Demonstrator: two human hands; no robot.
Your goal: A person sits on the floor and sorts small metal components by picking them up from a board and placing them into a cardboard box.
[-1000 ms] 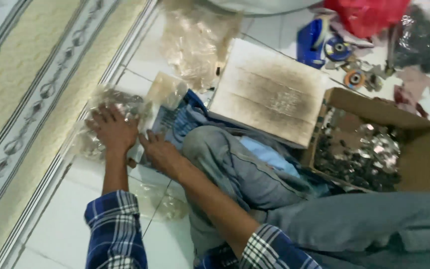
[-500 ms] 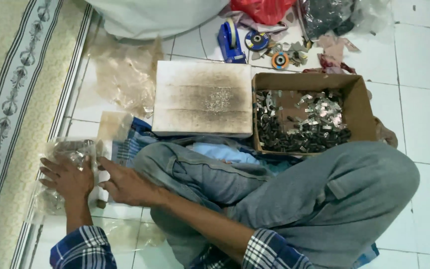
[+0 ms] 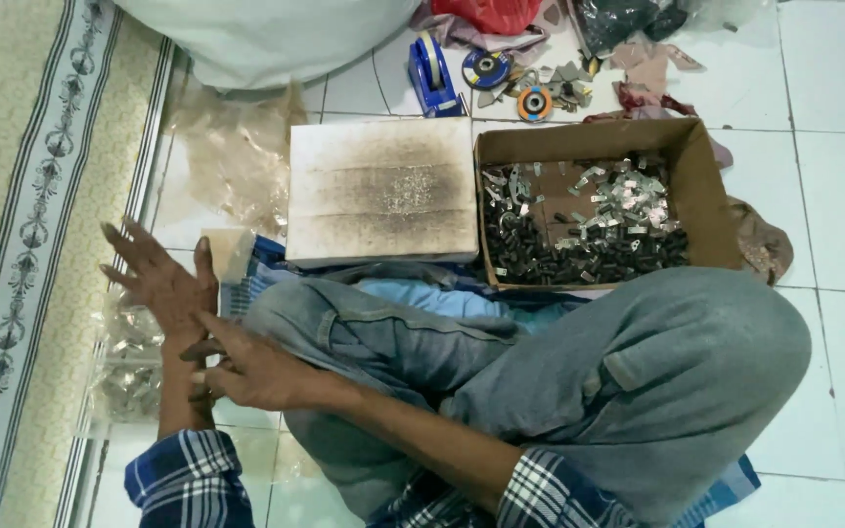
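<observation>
My left hand is raised above the floor at the left, fingers spread, holding nothing. My right hand lies across my left wrist and touches it, fingers loosely apart and empty. Under and left of both hands a clear plastic bag of small metal pieces rests on the tiles. A second small clear packet lies just right of my left hand. I sit cross-legged in grey trousers.
A scorched white block lies in front of my knees. Beside it stands a cardboard box with several small metal parts. A blue tape dispenser, discs and scraps lie behind. A patterned rug borders the left.
My left hand has lifted off the plastic bag and spread open. My right hand has moved onto my left wrist. The view has shifted right, showing more of the box and my legs.
</observation>
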